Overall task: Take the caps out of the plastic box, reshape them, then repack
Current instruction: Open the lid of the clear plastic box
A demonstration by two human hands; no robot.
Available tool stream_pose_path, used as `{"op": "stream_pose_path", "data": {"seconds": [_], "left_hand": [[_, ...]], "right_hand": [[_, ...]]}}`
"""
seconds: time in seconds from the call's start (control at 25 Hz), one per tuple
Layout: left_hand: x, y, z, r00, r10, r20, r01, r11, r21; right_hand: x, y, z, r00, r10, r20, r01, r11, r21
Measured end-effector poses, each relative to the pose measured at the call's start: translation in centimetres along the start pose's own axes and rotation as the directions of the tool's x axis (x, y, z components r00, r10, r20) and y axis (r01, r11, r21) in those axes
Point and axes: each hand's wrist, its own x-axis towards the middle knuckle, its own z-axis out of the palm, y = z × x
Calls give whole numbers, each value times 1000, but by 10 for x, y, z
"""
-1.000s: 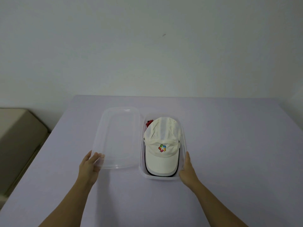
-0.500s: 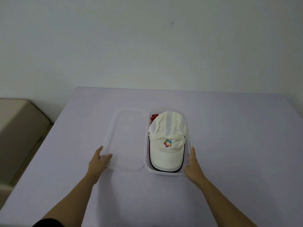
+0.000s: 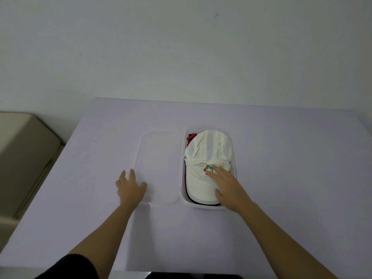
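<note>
A clear plastic box (image 3: pixel 186 202) stands on the table with a white cap (image 3: pixel 208 152) on top inside it; the cap bears a colourful logo. A bit of red fabric (image 3: pixel 190 137) shows at the box's far left corner, and a dark brim edge peeks out under the white brim. My right hand (image 3: pixel 227 186) lies with straight fingers on the cap's brim and front, fingertips at the logo. The clear lid (image 3: pixel 159 166) lies flat left of the box. My left hand (image 3: pixel 129 188) is spread at the lid's near left corner, thumb on the lid.
The lavender table (image 3: pixel 281 178) reaches to a white wall behind. A beige cushioned seat (image 3: pixel 22 154) stands off the table's left edge.
My right hand moved from the box's right side onto the white cap. My left hand let go of the lid's corner and spread out; the lid now lies flat.
</note>
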Motion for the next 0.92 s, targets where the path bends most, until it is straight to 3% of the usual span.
{"op": "stream_pose_path", "data": {"seconds": [0.08,0.2,0.32,0.6,0.76,0.92], "left_hand": [[-12,35,9,977,209,-48,-213,969,-126],[-34,87,28,925,378,39,-354,895,-273],[-49,109,51,927,326,184,-250,906,-342],[-54,112,57,945,222,241,-126,924,-360],[-59,116,50,943,244,224,-165,933,-321],[-64,118,43,943,245,226,-157,925,-346]], "right_hand": [[11,-3,2,971,78,226,-51,991,-125],[20,-6,9,942,167,290,-79,953,-292],[29,-11,9,961,110,253,22,884,-467],[42,-18,-6,952,96,292,104,794,-599],[40,-22,-14,930,110,350,112,823,-557],[35,-12,-19,868,137,478,52,931,-362]]}}
